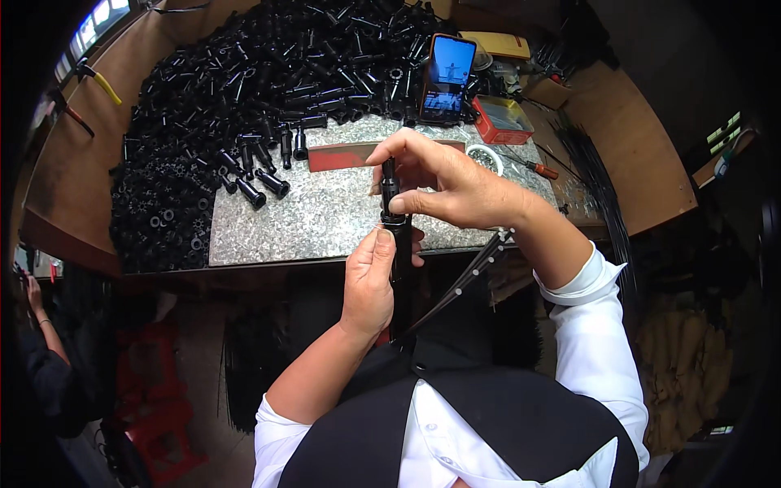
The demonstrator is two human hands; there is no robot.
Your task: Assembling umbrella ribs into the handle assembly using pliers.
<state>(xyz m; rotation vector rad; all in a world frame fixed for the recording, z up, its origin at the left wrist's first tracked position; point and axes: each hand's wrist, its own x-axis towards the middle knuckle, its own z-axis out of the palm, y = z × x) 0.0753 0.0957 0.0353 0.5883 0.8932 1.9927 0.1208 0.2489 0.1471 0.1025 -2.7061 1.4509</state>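
In front of my chest, at the table's near edge, my left hand is closed around a long black shaft held upright. Above it, my right hand grips a black tubular piece at the shaft's upper end, thumb on its lower part and index finger bent over its top. The two hands nearly touch where the parts meet. Several thin black rods with pale round tips fan out to the right below my right wrist. Some of my right fingers are hidden behind the piece.
Black tubular parts form a large heap at the back, with small black rings on the left. A phone stands upright beside a red box. A screwdriver, a white ring and a metal bar lie on the speckled tabletop.
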